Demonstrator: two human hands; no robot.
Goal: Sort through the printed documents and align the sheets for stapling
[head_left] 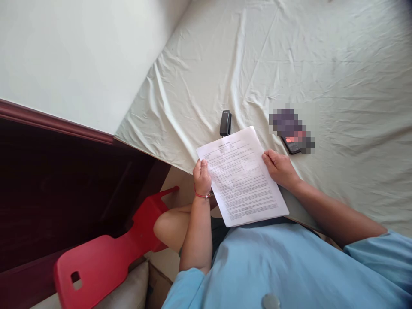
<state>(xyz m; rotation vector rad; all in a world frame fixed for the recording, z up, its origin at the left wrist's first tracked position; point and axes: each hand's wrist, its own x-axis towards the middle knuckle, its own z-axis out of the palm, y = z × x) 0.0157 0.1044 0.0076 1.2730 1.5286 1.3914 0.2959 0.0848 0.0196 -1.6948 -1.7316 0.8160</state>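
Observation:
Between my two hands is a stack of printed paper sheets (pixel 243 180), tilted and facing me at the bed's near edge. My left hand (pixel 202 177) pinches its left edge, thumb on top; a red string bracelet (pixel 202 196) circles that wrist. On the opposite side, my right hand (pixel 279 167) grips the right edge with its fingers curled. Just beyond the top edge of the sheets stands a black stapler (pixel 225 123). Farther right, a dark phone (pixel 292 146), partly blurred out by pixels, lies on the cloth.
A wrinkled pale sheet (pixel 337 73) covers the broad flat surface ahead. At lower left is a red plastic chair (pixel 93 268), close to a dark wooden panel (pixel 58 189). A white wall (pixel 74 51) rises at upper left.

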